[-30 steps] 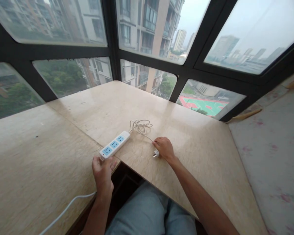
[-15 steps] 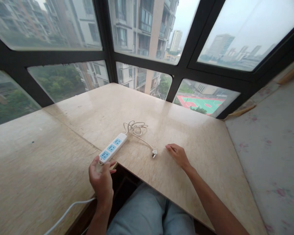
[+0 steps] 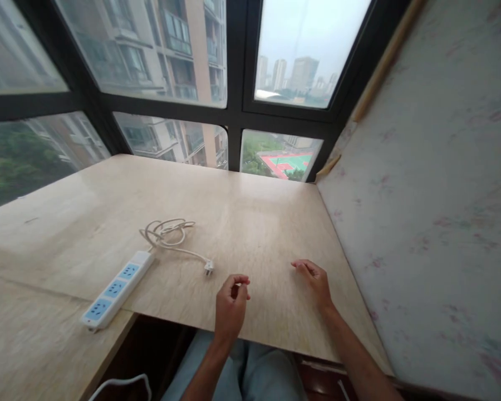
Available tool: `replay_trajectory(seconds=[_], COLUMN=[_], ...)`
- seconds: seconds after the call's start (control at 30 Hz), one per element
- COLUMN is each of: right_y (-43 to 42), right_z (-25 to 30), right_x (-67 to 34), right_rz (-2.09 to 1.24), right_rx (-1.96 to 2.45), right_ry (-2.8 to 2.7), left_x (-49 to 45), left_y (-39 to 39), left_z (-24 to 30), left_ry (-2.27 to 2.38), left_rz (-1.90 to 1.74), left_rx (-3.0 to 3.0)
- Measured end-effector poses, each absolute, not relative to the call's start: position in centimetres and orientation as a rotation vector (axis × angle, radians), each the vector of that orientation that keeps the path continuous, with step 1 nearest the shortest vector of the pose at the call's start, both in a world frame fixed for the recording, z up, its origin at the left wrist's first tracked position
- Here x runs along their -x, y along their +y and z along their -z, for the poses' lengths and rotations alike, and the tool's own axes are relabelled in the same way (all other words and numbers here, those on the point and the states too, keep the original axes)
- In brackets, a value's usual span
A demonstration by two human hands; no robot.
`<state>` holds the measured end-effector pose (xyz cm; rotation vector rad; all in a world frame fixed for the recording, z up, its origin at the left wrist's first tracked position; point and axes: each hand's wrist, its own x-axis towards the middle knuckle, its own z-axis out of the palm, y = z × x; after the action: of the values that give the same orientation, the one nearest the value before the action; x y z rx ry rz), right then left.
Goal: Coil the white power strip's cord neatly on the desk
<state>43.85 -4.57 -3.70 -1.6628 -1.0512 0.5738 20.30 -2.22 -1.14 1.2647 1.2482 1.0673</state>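
My left hand (image 3: 231,306) is over the front of the stone counter, its fingers curled toward the thumb and nothing visible in them. To its right, my right hand (image 3: 314,278) rests near the surface with its fingers folded together, also with no object showing. A white power strip (image 3: 116,291) with three blue socket panels lies at the left, apart from both hands. Its cable (image 3: 167,234) is loosely coiled behind it. The plug (image 3: 209,267) lies on the counter just left of my left hand, prongs toward me.
The beige counter (image 3: 271,223) runs back to dark-framed windows (image 3: 234,117). A flowered wall (image 3: 421,211) bounds the right side. Below the front edge is a dark opening (image 3: 150,345), with a white cord (image 3: 125,382) at its left.
My left hand has let go of the power strip's end and moved right, past the plug. The view has turned right, so the strip and cable appear further left. My right hand remains folded.
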Motion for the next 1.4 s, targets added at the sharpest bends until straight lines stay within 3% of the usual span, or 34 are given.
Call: replay_trajectory(seconds=[0.3,1.4], right_y=[-4.5,-4.2], right_z=[4.4,4.5], right_x=[-44.0,-44.1], right_rz=[-0.570,-0.534], right_rx=[1.652,1.655], right_ry=[-1.025,-1.021], left_x=[-25.3,-24.4], left_y=[0.1,-0.2], left_z=[3.8,4.9], left_ry=[1.112,0.976], left_rz=[-0.941,-0.930], left_rx=[-1.699,-1.736])
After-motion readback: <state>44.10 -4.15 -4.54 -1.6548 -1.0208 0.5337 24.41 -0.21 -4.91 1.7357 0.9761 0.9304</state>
